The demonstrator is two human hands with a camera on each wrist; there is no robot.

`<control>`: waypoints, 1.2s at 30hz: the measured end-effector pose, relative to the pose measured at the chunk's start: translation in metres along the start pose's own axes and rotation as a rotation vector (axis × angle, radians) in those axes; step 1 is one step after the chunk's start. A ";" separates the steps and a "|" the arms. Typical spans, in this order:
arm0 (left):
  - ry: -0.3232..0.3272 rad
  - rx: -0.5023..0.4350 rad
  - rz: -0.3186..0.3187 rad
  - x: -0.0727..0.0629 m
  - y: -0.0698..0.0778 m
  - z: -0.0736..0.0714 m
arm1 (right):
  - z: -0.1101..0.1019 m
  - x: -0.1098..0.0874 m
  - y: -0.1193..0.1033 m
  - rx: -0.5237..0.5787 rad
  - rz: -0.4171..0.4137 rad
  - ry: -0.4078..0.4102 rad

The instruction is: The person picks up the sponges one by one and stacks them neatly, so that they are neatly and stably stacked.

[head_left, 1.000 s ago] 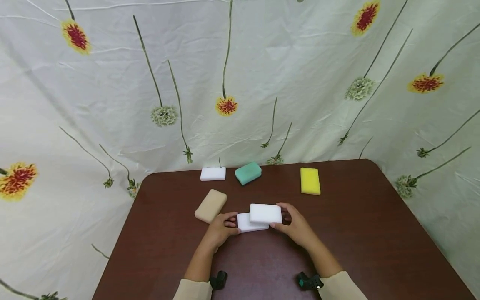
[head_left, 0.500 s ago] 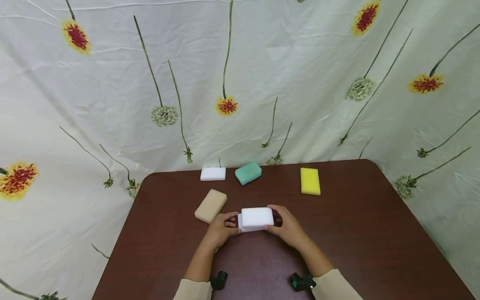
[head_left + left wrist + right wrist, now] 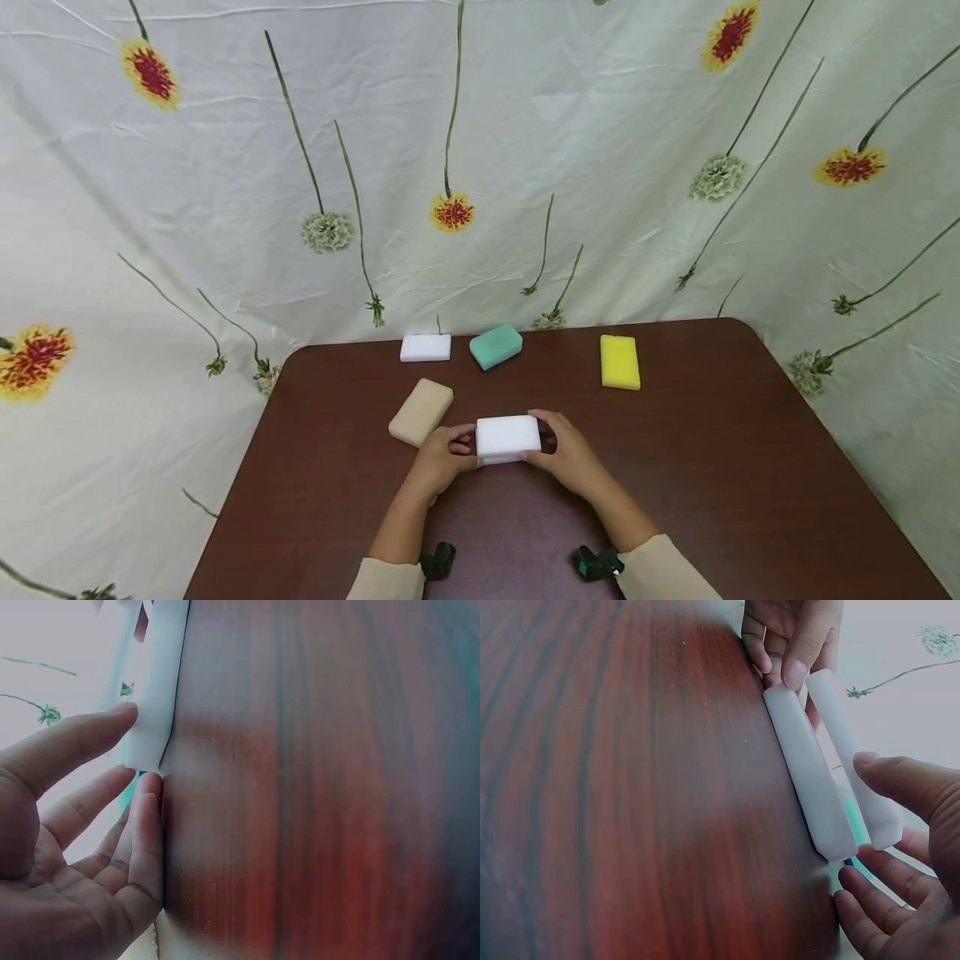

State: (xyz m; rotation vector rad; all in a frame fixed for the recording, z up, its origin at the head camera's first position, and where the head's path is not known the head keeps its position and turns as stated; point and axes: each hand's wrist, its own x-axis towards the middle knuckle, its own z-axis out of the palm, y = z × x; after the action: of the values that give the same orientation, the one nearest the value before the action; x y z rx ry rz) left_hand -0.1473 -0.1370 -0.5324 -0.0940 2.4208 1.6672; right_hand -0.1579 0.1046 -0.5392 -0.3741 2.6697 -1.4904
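Note:
Two white sponges lie one over the other at the middle of the table. My right hand [image 3: 566, 457] pinches the upper white sponge [image 3: 855, 761] between thumb and fingers at its right end. A narrow gap shows in the right wrist view between it and the lower white sponge [image 3: 810, 772], which rests flat on the table. At the left end of that lower sponge is my left hand [image 3: 441, 458], its thumb at the near edge and fingers behind the end. From the head view the upper sponge [image 3: 508, 435] covers nearly all of the lower one.
A beige sponge [image 3: 422, 412] lies just beyond the left hand. Along the back of the brown table [image 3: 720, 467] are another white sponge [image 3: 425, 347], a green sponge [image 3: 497, 347] and a yellow sponge [image 3: 620, 362]. A flowered cloth [image 3: 630, 150] hangs behind.
My right hand has carried the upper white sponge leftward, from overhanging the lower one's right side to lined up over it. The left hand has stayed in place.

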 end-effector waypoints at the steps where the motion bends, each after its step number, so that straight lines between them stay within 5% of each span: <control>1: 0.001 0.003 -0.002 0.000 0.000 0.000 | 0.000 0.000 -0.001 0.002 0.003 -0.001; 21: 0.011 0.039 0.006 0.000 0.001 0.001 | 0.003 0.004 0.001 -0.066 0.025 -0.012; 36: -0.049 -0.023 -0.017 -0.004 0.002 -0.003 | 0.004 0.002 0.001 -0.092 0.013 -0.030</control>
State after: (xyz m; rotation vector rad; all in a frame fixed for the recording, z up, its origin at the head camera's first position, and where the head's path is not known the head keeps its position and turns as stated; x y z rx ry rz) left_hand -0.1445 -0.1391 -0.5286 -0.0763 2.3591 1.6696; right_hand -0.1594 0.1014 -0.5420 -0.3802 2.7185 -1.3515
